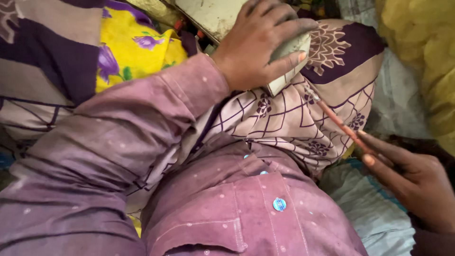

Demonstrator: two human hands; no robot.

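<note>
Up close, a pale, flat-sided block (289, 57) is clamped in the left hand (258, 42), fingers wrapped over its top and the thumb pressed along its near edge; the grip is closed firmly around it. The block is rested on a lap draped in patterned purple-and-cream cloth (294, 118), just beyond a purple shirt (227, 199) with blue buttons. Below and to the right of the block, a thin reddish-brown rod (339, 123) is pinched between the fingertips of the right hand (412, 185), its tip held just short of the block's lower corner. The block is judged rigid and fairly solid, with hard edges that suit a whole-hand clamp across its width. The rod is judged light, stiff and slender, likely to bend or snap if levered, and best held near its lower end, as seen. Left of the block, a yellow flowered cloth (137, 52) is bunched up.
</note>
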